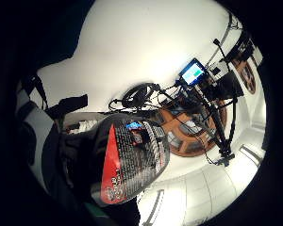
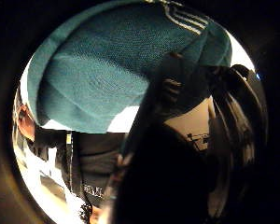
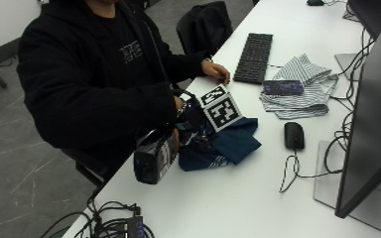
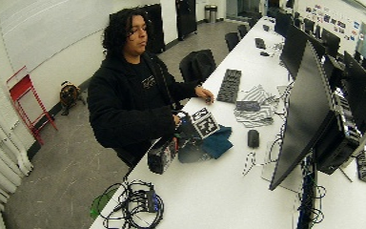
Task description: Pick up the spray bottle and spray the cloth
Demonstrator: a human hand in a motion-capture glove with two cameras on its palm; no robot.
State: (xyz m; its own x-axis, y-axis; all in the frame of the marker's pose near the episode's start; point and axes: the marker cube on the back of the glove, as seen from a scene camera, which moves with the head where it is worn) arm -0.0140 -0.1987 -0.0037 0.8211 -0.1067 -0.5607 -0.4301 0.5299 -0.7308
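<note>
A: So, where is the bottle (image 3: 156, 157)?

B: In the gloved right hand (image 3: 189, 120), off the table (image 3: 243, 198), just above its near-left edge. It is a dark bottle with a red-and-black printed label, tilted, body hanging below the hand. The little-finger palm view has the label filling the frame close to the palm.

A: Fingers?

B: Curled round the upper part of the bottle. I cannot tell whether one is on the trigger; the hand and its gear cover that part.

A: And the cloth (image 3: 220, 145)?

B: Teal, bunched, with thin white stripes at one edge. It lies on the table just right of the bottle, under and beside the hand. The thumb-side palm view is mostly teal weave, the spray head dark in front of it.

A: Other hand?

B: Bare left hand (image 3: 216, 72) rests on the table edge near the keyboard (image 3: 254, 57), well apart from the bottle.

A: Anything else?

B: A striped grey cloth (image 3: 301, 87) with a phone (image 3: 283, 88) on it farther right. A mouse (image 3: 294, 135) near the teal cloth. Monitor (image 3: 369, 129) at right.
</note>
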